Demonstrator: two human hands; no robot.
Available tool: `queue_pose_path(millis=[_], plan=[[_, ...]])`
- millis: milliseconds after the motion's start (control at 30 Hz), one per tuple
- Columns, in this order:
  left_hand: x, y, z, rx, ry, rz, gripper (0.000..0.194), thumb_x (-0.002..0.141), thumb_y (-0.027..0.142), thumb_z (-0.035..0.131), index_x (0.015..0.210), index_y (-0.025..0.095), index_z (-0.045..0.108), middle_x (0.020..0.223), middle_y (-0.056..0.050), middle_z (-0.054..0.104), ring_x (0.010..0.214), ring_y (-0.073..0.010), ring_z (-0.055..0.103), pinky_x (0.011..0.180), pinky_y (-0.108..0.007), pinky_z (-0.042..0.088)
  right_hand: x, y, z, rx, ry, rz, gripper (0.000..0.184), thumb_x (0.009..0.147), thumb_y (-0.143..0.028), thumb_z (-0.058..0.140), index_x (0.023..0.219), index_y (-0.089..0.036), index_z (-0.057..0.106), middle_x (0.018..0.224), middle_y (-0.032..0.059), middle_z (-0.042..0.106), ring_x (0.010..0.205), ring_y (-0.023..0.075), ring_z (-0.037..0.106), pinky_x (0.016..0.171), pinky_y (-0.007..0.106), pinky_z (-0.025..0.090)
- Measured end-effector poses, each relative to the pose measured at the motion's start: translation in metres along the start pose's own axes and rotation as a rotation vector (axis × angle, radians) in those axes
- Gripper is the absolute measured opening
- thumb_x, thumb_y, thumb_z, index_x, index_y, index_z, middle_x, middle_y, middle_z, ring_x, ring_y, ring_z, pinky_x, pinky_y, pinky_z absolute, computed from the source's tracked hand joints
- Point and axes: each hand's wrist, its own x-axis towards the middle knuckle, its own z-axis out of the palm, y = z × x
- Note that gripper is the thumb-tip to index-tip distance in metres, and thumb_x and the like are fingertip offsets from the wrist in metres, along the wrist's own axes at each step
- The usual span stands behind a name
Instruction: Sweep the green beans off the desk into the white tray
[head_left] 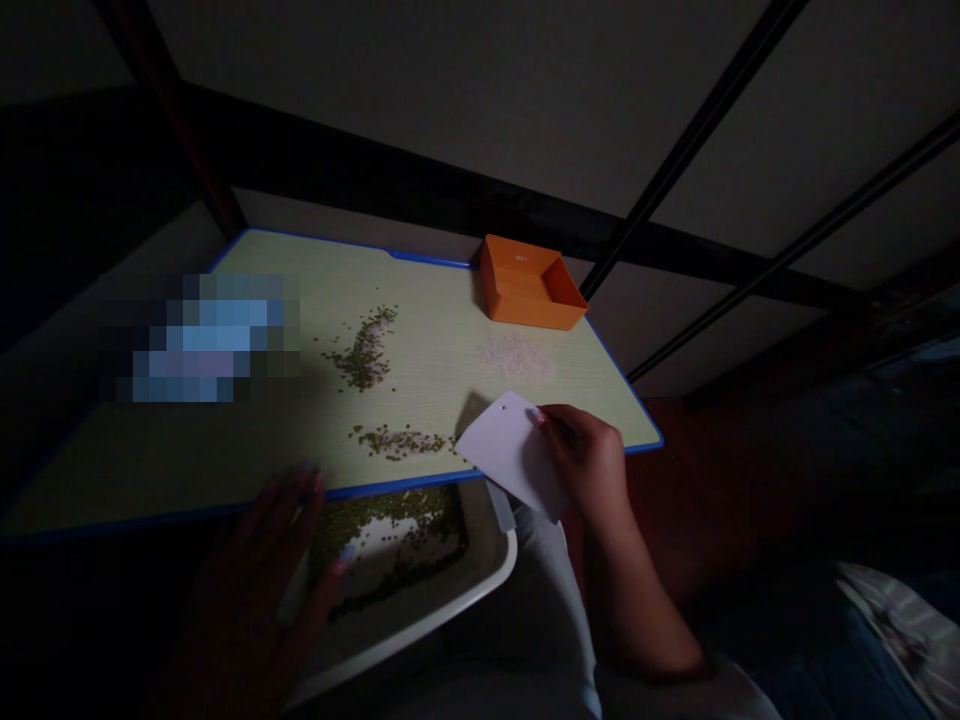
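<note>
My right hand (589,460) pinches a white card (510,440) with a small hole near one corner. The card is tilted, its left corner beside a strip of small green grains (401,442) mixed with pale ones at the table's front edge. Dim in the shade, my left hand (262,570) has fingers and thumb apart; its fingertips are by the blue edge and the thumb is over a white tub (480,585). Green grains (345,525) lie inside that tub, below the table edge. Another green pile (367,350) and a patch of whitish grains (517,357) are farther back.
An orange open box (532,285) stands at the back right corner of the pale table (442,300), which has a blue rim. A blurred-out bluish object (210,345) is at the left. White panels (465,90) rise behind. My legs are under the tub side.
</note>
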Motion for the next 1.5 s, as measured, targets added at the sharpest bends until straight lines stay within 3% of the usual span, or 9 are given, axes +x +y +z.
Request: queue_pose_path(millis=[333, 567, 1000, 1500], plan=[[0.002, 0.002, -0.003, -0.024, 0.001, -0.004, 0.070, 0.087, 0.045, 0.044, 0.152, 0.044, 0.019, 0.162, 0.001, 0.039, 0.151, -0.0283, 0.035, 0.118, -0.061, 0.040, -0.011, -0.014, -0.002, 0.080, -0.047, -0.086, 0.020, 0.090, -0.031, 0.059, 0.089, -0.021, 0.077, 0.086, 0.0081, 0.080, 0.076, 0.0210, 0.075, 0.068, 0.031, 0.056], [0.000, 0.002, -0.001, -0.016, -0.015, -0.020, 0.068, 0.088, 0.046, 0.043, 0.152, 0.043, 0.019, 0.163, 0.000, 0.039, 0.152, -0.0278, 0.034, 0.118, -0.062, 0.040, -0.003, -0.004, -0.007, -0.004, 0.085, -0.026, 0.021, 0.089, -0.032, 0.059, 0.089, -0.020, 0.076, 0.084, 0.0083, 0.079, 0.071, 0.0205, 0.072, 0.065, 0.031, 0.054], [0.001, 0.000, -0.003, -0.007, -0.019, 0.000, 0.069, 0.088, 0.045, 0.043, 0.152, 0.044, 0.017, 0.161, -0.001, 0.042, 0.149, -0.0313, 0.038, 0.115, -0.063, 0.044, 0.005, -0.006, 0.005, -0.027, 0.032, -0.047, 0.022, 0.090, -0.031, 0.057, 0.089, -0.021, 0.076, 0.085, 0.0092, 0.079, 0.072, 0.0217, 0.072, 0.064, 0.031, 0.053], [0.001, -0.001, -0.002, -0.009, -0.023, 0.015, 0.069, 0.088, 0.045, 0.043, 0.152, 0.047, 0.015, 0.162, 0.002, 0.040, 0.150, -0.0299, 0.036, 0.117, -0.062, 0.043, -0.002, -0.009, -0.002, -0.019, -0.016, -0.061, 0.020, 0.090, -0.030, 0.058, 0.088, -0.021, 0.075, 0.084, 0.0083, 0.079, 0.072, 0.0217, 0.073, 0.064, 0.031, 0.054]])
